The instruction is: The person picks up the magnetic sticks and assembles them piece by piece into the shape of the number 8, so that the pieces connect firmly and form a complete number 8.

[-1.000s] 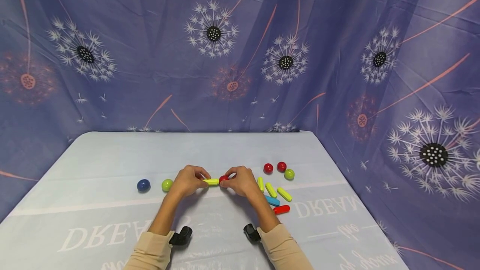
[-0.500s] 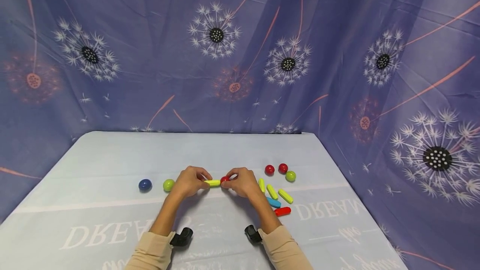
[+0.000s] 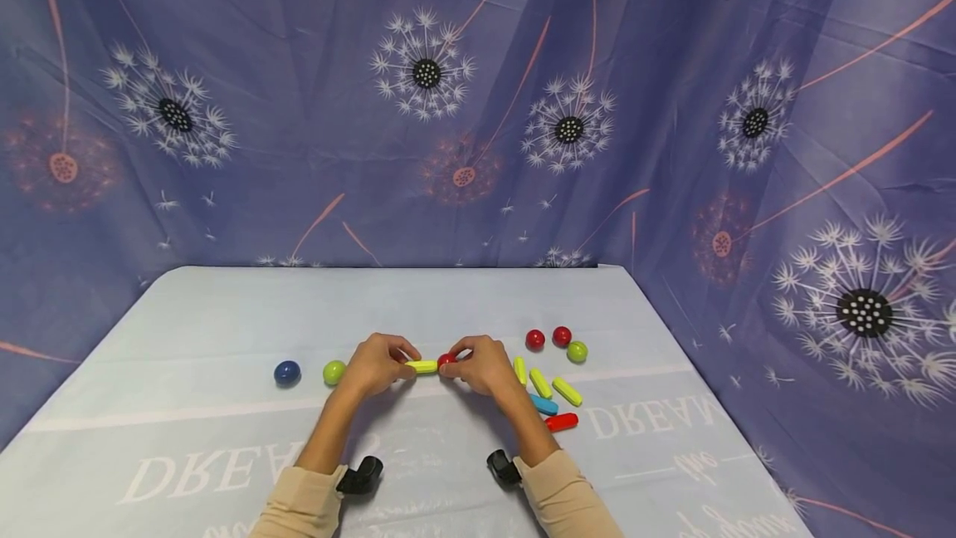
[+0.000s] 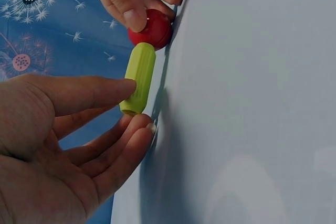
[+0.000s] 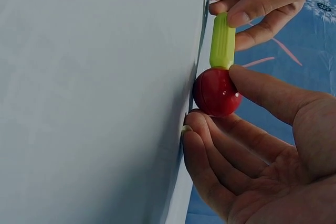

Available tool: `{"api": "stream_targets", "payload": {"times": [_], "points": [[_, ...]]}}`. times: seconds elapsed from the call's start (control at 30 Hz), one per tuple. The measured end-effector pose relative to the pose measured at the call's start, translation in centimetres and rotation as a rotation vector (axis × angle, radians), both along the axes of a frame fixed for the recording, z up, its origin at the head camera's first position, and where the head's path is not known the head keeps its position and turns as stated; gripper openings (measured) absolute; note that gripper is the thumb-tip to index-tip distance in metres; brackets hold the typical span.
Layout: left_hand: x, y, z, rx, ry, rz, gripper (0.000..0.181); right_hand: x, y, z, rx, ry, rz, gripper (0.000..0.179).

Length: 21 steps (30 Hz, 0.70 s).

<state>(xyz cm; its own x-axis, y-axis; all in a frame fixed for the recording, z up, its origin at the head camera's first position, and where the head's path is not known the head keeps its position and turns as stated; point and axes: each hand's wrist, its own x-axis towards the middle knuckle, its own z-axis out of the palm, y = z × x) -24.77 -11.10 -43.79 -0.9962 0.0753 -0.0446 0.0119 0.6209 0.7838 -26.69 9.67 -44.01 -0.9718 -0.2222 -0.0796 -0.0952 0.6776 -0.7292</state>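
Between my hands, a lime-yellow ridged stick [image 4: 139,74] meets a glossy red ball [image 5: 215,93] end to end. My left hand [image 3: 379,362] pinches the stick between thumb and fingers, near its free end. On the other side, my right hand [image 3: 481,362] holds the red ball with its thumb and fingertips. Both wrist views show the stick's end touching the ball. The fingers behind the two pieces are partly hidden. A green ball [image 3: 334,372] lies just left of my left hand.
A blue ball [image 3: 287,373] lies further left. Right of my right hand are two red balls, one being this red ball [image 3: 534,339], a green ball [image 3: 577,351], several yellow sticks [image 3: 567,391], a blue stick [image 3: 543,404] and a red stick [image 3: 562,422]. A patterned curtain [image 3: 299,106] hangs behind the table.
The hands keep the same hold on the stick and ball, with hardly any movement. Only the head view shifts slightly.
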Motion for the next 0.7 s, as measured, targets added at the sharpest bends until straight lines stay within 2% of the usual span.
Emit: {"api": "stream_targets", "payload": {"times": [0.2,0.43,0.7], "points": [[0.2,-1.1,1.0,0.032,0.024,-0.027,0.018,0.0,-0.1,0.1,-0.001,0.009,0.003,0.025],[0.6,-3.6,2.3,0.021,0.059,-0.031,0.022,0.0,-0.1,0.1,-0.001,0.004,0.002,0.025],[1.7,-6.5,3.7,0.042,0.014,-0.043,0.028,0.0,-0.1,-0.1,-0.006,-0.008,0.001,0.026]]}}
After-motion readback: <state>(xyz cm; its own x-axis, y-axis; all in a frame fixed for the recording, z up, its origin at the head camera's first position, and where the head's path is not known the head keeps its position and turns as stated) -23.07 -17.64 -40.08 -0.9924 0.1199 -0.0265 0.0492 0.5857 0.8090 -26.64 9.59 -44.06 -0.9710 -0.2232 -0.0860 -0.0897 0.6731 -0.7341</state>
